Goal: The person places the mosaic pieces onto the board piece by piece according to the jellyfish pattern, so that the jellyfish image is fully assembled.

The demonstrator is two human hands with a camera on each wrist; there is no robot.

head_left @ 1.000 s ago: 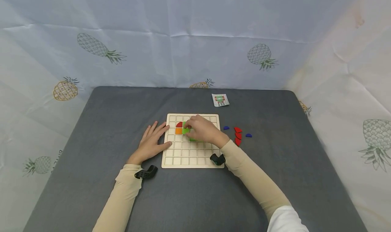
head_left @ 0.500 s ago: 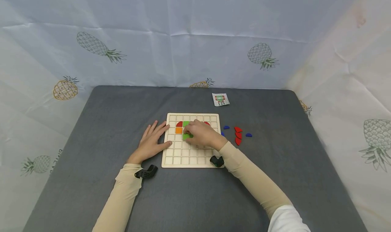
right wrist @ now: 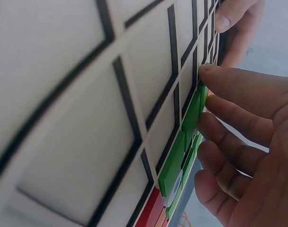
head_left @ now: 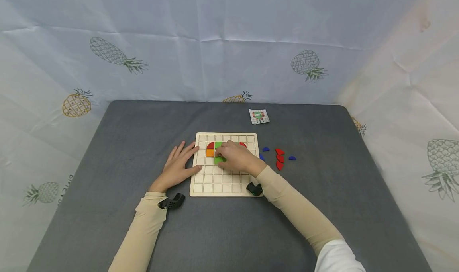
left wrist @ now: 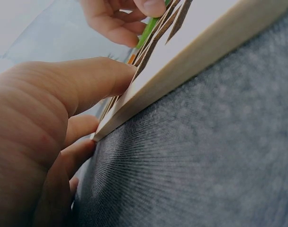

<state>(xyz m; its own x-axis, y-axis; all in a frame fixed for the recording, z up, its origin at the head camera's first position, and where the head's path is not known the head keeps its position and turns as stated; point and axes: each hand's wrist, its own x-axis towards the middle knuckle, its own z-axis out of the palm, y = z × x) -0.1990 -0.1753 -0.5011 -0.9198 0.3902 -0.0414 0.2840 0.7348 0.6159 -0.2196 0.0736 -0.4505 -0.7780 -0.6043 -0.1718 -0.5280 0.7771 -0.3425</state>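
My left hand (head_left: 176, 173) lies with fingers spread at the left edge of a wooden grid board (head_left: 211, 189). Its thumb touches the rim in the left wrist view. Over the board's middle, my right hand (head_left: 236, 157) has thumb and fingertips pinched about a green tile (right wrist: 195, 106) set in the grid. Behind the fingers, another green tile (head_left: 218, 145) sits higher up. A red rounded piece (head_left: 210, 145) and an orange square (head_left: 209, 153) lie left of the right hand, and a second red piece (head_left: 243, 144) shows past its knuckles. The palm hides other cells.
Right of the board lie several red pieces (head_left: 279, 159) in a column and small blue half-rounds, one blue piece (head_left: 292, 158) farthest right. A printed pattern card (head_left: 259, 116) rests near the back of the grey table (head_left: 143, 120). Pineapple-print cloth hangs behind.
The right hand has moved slightly toward the body, onto a lower row, uncovering the red piece at right and the upper green tile. The left hand stays put.
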